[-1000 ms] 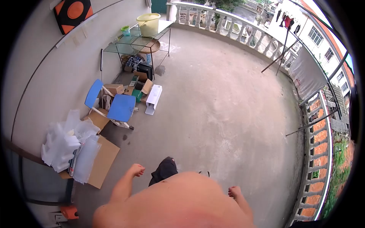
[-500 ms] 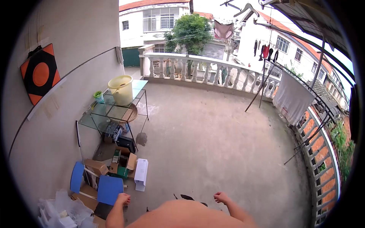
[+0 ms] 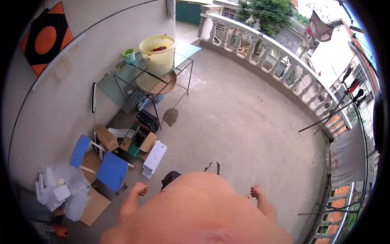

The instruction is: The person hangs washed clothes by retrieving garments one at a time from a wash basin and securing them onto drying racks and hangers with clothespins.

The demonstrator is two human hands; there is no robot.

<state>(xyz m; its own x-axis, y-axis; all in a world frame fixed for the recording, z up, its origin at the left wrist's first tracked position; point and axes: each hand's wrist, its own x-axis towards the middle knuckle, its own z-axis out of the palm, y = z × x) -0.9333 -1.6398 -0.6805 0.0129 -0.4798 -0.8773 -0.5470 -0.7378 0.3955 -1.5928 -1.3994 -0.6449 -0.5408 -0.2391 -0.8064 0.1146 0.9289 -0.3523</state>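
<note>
My left hand (image 3: 140,188) hangs beside my body with its fingers curled in, and nothing shows in it. Closest to that hand are the blue chair (image 3: 112,171) and a long white box (image 3: 154,158) on the floor, both apart from it. On the other side, my right hand (image 3: 256,191) is held low over bare concrete, its fingers also curled and touching no object. A cream bucket (image 3: 157,57) with something red inside stands on a glass-topped metal table (image 3: 185,55) ahead to the left.
Cardboard boxes (image 3: 107,138) and white plastic packaging (image 3: 61,191) lie along the left wall. A small green pot (image 3: 129,56) sits by the bucket. A balustrade (image 3: 264,42) bounds the terrace, and a grey-white cloth (image 3: 348,156) hangs on a rack at right.
My view has tilted down and turned, so the table, bucket and boxes appear nearer and shifted right. Both hands remain at my sides, fingers curled.
</note>
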